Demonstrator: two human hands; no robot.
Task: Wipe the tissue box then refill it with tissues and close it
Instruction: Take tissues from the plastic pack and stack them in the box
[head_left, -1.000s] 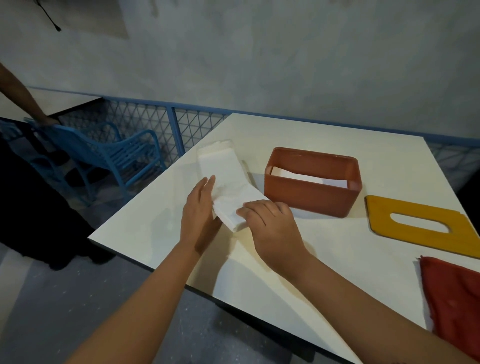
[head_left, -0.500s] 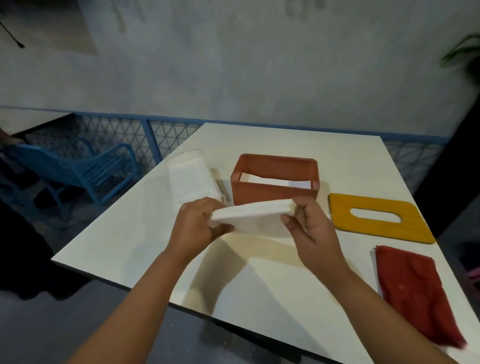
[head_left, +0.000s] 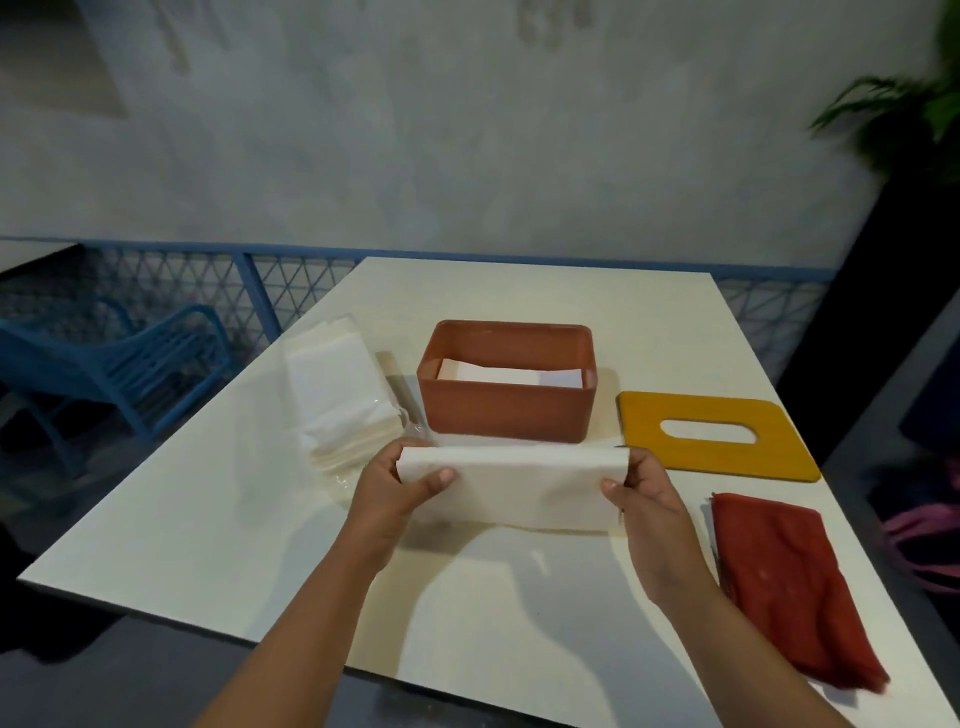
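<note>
Hands (head_left: 397, 493) (head_left: 649, 501) at ends of tissue stack (head_left: 519, 486)

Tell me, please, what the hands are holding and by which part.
A stack of white tissues: the left hand pinches its left end, the right hand its right end.

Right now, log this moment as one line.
step: refill; left hand: holds tissue stack; right hand: holds its other end; tissue box: open, tissues inside; lid: off, beside box

White tabletop (head_left: 208, 519), four items.
Open terracotta tissue box (head_left: 506, 415) at centre; wrapped tissue pack (head_left: 337, 395) just left; yellow slotted lid (head_left: 727, 460) flat on the right; red cloth (head_left: 784, 587) near the right edge.
</note>
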